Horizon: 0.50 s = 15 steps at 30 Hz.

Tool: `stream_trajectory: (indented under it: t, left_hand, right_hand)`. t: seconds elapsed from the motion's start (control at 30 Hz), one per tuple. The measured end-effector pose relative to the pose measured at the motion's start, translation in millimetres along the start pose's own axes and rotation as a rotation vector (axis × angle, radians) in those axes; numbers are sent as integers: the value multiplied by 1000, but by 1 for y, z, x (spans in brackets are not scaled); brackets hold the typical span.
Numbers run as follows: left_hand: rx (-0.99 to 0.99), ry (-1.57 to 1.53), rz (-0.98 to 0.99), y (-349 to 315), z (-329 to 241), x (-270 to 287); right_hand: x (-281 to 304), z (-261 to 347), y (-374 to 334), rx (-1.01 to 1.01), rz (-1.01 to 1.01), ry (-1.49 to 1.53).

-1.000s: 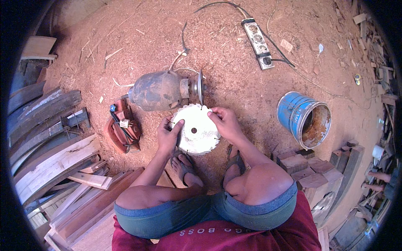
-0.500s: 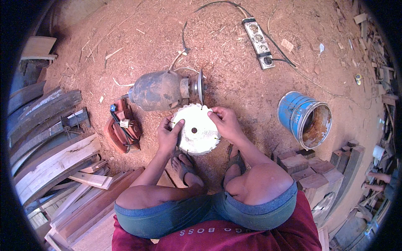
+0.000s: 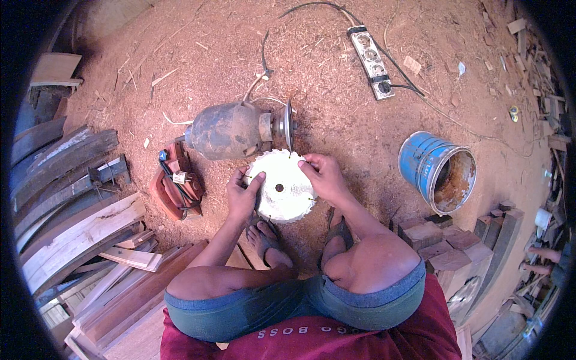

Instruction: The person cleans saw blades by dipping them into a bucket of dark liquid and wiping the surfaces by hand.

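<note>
Between my two hands I hold a circular saw blade, its bright face turned up and a small round hole at its centre. My left hand grips the left rim, thumb on top. At the upper right rim, my right hand pinches the blade, thumb on its face. The blade's far edge is close to a thin grinding disc seen edge-on; whether they touch I cannot tell. That disc is mounted on the shaft of a dusty grey electric motor lying on the ground.
An orange-red power tool with a dark cord lies left of the motor. A power strip is at the far right, a rusty blue bucket nearer. Curved boards pile up at left; wooden blocks stand at right.
</note>
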<state>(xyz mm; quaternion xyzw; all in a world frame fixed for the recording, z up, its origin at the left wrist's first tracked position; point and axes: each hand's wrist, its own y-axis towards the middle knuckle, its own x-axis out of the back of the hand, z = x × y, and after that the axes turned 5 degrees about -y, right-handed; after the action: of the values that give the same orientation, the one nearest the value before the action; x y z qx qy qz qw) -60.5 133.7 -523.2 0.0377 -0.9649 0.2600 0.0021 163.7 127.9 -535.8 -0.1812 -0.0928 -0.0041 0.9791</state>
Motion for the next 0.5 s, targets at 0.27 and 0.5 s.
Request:
stream_trajectory:
  t: [0.27, 0.5]
  left_hand:
    - [-7, -5, -17, -4, -8, -6]
    - [-24, -14, -5, -2, -5, -4]
  right_hand:
    - [3, 1, -2, -19, 50, 24]
    - [-1, -5, 0, 18, 23, -11]
